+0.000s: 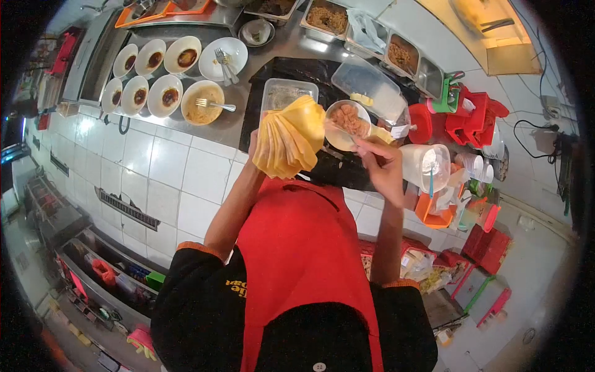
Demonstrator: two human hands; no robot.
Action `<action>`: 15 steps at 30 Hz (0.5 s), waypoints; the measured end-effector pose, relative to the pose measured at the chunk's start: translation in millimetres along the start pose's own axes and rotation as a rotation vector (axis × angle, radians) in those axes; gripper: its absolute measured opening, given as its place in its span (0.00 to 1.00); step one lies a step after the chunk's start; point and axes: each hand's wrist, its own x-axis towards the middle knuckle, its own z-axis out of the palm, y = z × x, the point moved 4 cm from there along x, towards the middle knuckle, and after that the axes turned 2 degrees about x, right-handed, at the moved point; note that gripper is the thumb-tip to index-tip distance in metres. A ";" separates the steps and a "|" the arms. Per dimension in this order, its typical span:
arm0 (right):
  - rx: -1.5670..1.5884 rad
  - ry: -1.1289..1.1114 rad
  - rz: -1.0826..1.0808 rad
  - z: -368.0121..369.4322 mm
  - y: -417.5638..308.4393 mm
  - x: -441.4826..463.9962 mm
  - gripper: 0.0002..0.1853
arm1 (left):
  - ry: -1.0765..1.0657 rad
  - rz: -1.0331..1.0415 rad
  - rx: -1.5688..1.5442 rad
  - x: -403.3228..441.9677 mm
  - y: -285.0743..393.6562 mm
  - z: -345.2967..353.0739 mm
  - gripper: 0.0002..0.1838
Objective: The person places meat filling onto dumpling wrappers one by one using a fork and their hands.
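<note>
My left hand (253, 147) is wrapped round a fanned stack of yellow wonton wrappers (288, 136), which hides most of its fingers. To its right, a white bowl (339, 141) holds pinkish minced meat (349, 119). My right hand (381, 164) is at the bowl's near rim with its fingers pinched together; what they hold, perhaps a thin utensil, is hard to make out. Behind the wrappers sits a clear plastic container (290, 92). Small yellow pieces (362, 99) lie by the bowl's far edge.
Several white bowls with dark sauce (166, 98) line the left counter, beside a bowl with a fork (202, 104) and a plate with cutlery (223, 57). Steel food trays (326, 20) stand at the back. A white tub (426, 166) and red baskets (474, 115) are at right.
</note>
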 end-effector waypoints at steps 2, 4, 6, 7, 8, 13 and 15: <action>-0.101 0.024 -0.100 17.7 -6.5 8.4 0.15 | -0.027 -0.024 0.022 4.5 -7.8 8.1 0.36; -0.185 0.161 -0.359 28.4 -0.5 17.4 0.16 | 0.044 -0.031 0.071 7.7 -13.5 25.3 0.37; -0.111 0.169 -0.322 27.3 20.6 19.4 0.17 | 0.057 -0.032 -0.025 8.3 -14.6 41.6 0.33; -0.142 0.181 -0.373 23.2 24.3 18.9 0.16 | 0.054 -0.026 -0.024 8.3 -13.1 40.6 0.33; -0.171 0.194 -0.424 17.5 27.3 18.6 0.15 | -0.033 -0.015 -0.071 8.2 -9.8 40.2 0.33; 0.001 0.068 -0.173 -3.7 -3.7 8.8 0.13 | -0.128 0.057 0.110 1.6 10.7 32.4 0.37; -0.019 -0.026 -0.145 0.8 -27.3 11.1 0.14 | -0.055 0.061 0.134 -0.7 6.3 31.5 0.36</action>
